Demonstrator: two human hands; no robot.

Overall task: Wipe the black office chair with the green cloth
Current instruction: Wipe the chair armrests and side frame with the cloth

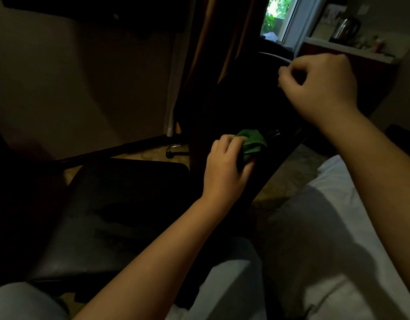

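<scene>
The wiping is under way. The left hand (224,165) has its fingers curled round the bunched green cloth (252,142) and holds it against the backrest of the black office chair (121,215), low down, just above where the back meets the seat. The cloth is a small wad and most of it sticks out past the fingertips.

The right hand (319,86) is up by the chair's top edge with its fingers curled in. The room is too dark to tell whether it grips the rim to steady the chair or is clenched on nothing.

The seat lies toward the person from the cloth and looks untouched by it at this moment, though the dim light hides any streaks. The next move probably calls for drawing the cloth along the backrest with steady pressure, then working down to the seat. If the right hand is not holding the chair, it may roll or swivel away under the push.

A white bed (337,250) is just beside the chair, on the person's right. The only container in sight is a kettle (345,27) on a bench (351,48) well beyond the chair, near the window (277,15). Its contents cannot be seen.
</scene>
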